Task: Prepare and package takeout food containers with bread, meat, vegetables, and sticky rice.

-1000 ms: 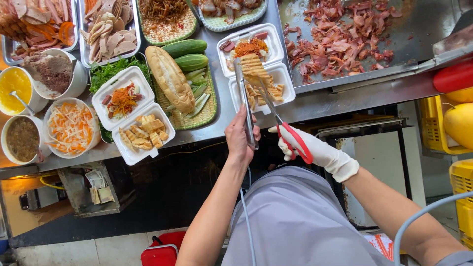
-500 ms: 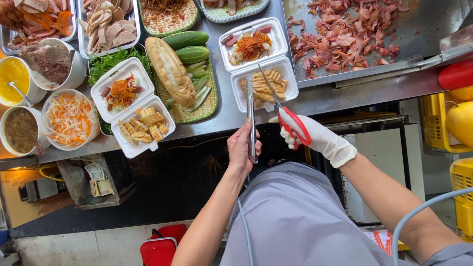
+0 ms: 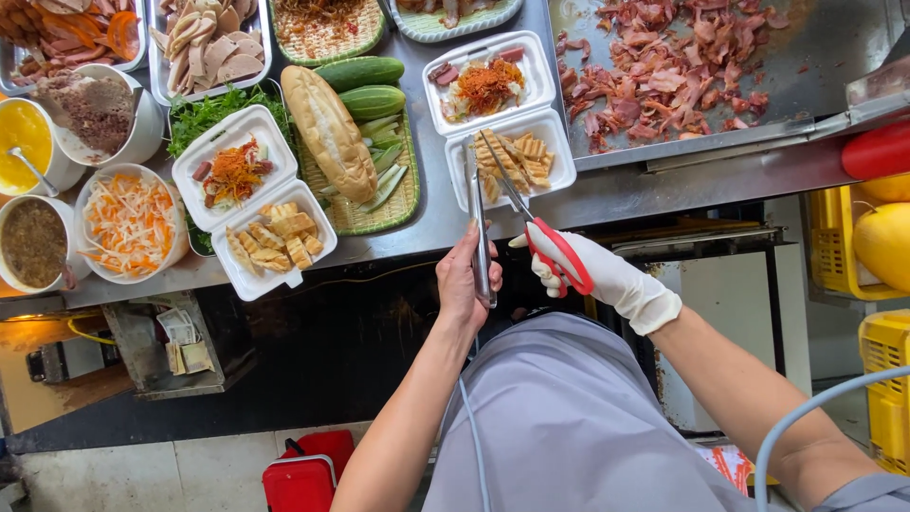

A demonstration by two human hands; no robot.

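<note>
Presently the bare left hand (image 3: 464, 280) has its fingers wrapped round long steel tongs (image 3: 477, 223), whose tips reach the near half of an open white foam clamshell box (image 3: 559, 156) holding cut yellow strips. The white-gloved right hand (image 3: 592, 275) has fingers through the red handles of scissors (image 3: 531, 213), blades parted over the same strips. Sound practice, in my judgement: steady one strip with the tongs, cut clear of the foam wall, keep blades low. The box sits on the stainless steel counter (image 3: 654, 185), beside a woven tray (image 3: 403, 204) bearing a baguette (image 3: 329, 131). A second filled foam box (image 3: 275, 275) overhangs the counter edge. Below, a tiled floor and red container (image 3: 303, 474).
</note>
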